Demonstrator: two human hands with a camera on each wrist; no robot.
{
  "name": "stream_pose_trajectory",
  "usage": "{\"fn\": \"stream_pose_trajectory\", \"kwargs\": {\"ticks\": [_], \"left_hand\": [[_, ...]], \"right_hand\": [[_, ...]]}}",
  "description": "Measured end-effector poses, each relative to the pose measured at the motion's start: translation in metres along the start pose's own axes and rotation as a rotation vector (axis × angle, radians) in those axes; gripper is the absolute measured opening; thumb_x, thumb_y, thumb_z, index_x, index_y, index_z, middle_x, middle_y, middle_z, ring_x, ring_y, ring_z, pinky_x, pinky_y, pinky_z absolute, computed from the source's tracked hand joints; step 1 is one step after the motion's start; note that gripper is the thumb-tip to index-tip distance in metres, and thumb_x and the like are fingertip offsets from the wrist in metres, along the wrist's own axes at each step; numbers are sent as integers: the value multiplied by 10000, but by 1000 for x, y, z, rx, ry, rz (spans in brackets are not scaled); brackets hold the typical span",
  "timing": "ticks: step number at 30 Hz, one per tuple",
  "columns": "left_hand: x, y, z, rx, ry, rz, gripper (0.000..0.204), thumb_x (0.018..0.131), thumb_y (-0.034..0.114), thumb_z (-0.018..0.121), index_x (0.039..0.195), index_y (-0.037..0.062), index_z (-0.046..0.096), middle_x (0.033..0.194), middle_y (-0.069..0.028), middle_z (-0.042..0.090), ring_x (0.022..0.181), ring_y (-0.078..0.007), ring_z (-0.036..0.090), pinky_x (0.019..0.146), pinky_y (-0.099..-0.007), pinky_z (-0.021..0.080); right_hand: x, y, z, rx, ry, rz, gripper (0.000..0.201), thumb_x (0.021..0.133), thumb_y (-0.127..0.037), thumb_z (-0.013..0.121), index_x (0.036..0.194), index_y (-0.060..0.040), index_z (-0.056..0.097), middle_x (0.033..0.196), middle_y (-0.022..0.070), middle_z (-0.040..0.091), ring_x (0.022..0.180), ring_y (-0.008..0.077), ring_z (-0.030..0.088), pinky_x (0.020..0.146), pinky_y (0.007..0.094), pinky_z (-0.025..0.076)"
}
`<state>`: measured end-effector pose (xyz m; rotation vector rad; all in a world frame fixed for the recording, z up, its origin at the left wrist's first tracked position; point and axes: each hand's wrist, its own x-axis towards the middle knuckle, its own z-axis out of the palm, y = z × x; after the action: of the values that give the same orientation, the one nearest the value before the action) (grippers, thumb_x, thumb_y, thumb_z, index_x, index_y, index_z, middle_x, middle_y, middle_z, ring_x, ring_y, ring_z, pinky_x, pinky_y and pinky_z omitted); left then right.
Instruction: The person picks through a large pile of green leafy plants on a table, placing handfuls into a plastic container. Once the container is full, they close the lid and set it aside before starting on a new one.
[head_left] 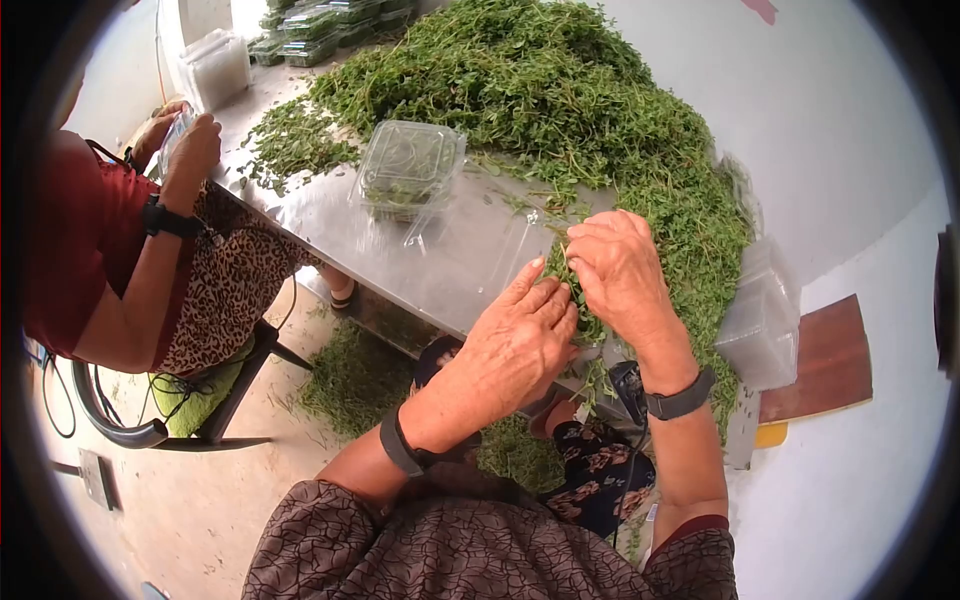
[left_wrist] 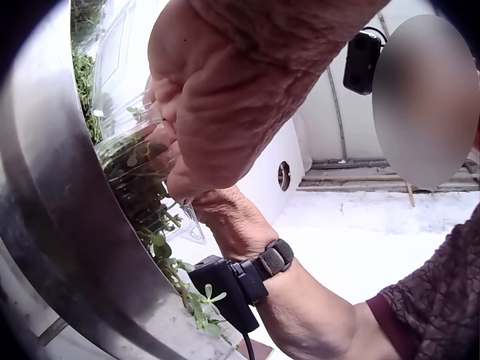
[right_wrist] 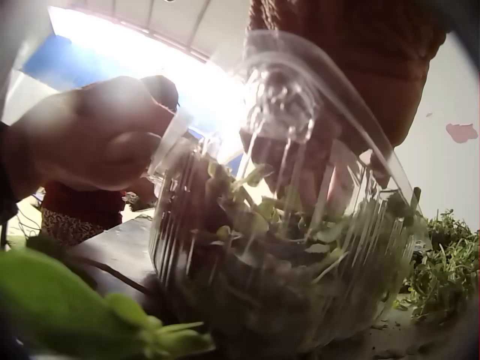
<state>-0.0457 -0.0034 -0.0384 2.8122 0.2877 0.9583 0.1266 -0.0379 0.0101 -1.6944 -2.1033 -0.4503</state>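
Leafy green stems point(right_wrist: 262, 232) fill a clear plastic box point(right_wrist: 360, 270) in the right wrist view. The left hand point(head_left: 515, 340) grips the near left side of this box, its thumb stretched along the edge and its fingers over the greens. Just to the right, the right hand point(head_left: 622, 272) has curled fingers pinching green stems above the box. Both hands are close together in the left wrist view, the left hand point(left_wrist: 225, 97) partly covering the box and greens point(left_wrist: 150, 217). Their fingertips are partly hidden there.
A large heap of greens point(head_left: 560, 90) covers the back and right of the metal table point(head_left: 400, 260). A clear box point(head_left: 412, 165) with greens stands left of centre. Stacked empty boxes point(head_left: 765, 320) are at the right edge. Another person point(head_left: 110, 250) sits at the left.
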Motion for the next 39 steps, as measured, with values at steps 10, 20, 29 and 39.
{"fn": "stream_pose_trajectory", "kwargs": {"ticks": [10, 20, 29, 39], "left_hand": [[1, 1, -2, -57, -10, -14, 401, 792, 169, 694, 1110, -59, 607, 1183, -198, 604, 1190, -322, 534, 1141, -470, 289], [0, -1, 4, -34, 2, 2, 404, 777, 178, 707, 1093, -52, 603, 1156, -183, 604, 1171, -322, 538, 1133, -469, 293], [0, -1, 6, -50, 17, -1, 382, 773, 162, 706, 1070, -58, 608, 1138, -181, 605, 1167, -317, 537, 1131, -458, 298], [-1, 0, 7, -44, 34, -2, 380, 769, 163, 708, 1065, -56, 615, 1139, -183, 611, 1166, -315, 540, 1125, -457, 312]], "right_hand": [[-6, 3, -4, 45, 187, 65, 51, 734, 1, 615, 779, -13, 596, 843, 136, 632, 963, 318, 587, 923, 433, 420], [-8, -5, -10, 28, 132, 1, 121, 728, 5, 658, 846, -2, 630, 934, 117, 646, 1052, 309, 563, 955, 433, 407], [-3, 1, 6, -31, 62, -62, 127, 711, 18, 650, 838, 12, 634, 942, 133, 641, 1054, 314, 563, 972, 446, 404], [-3, 6, 8, -71, 54, -36, 90, 717, 45, 607, 799, 8, 604, 891, 127, 631, 1032, 335, 570, 950, 450, 421]]}}
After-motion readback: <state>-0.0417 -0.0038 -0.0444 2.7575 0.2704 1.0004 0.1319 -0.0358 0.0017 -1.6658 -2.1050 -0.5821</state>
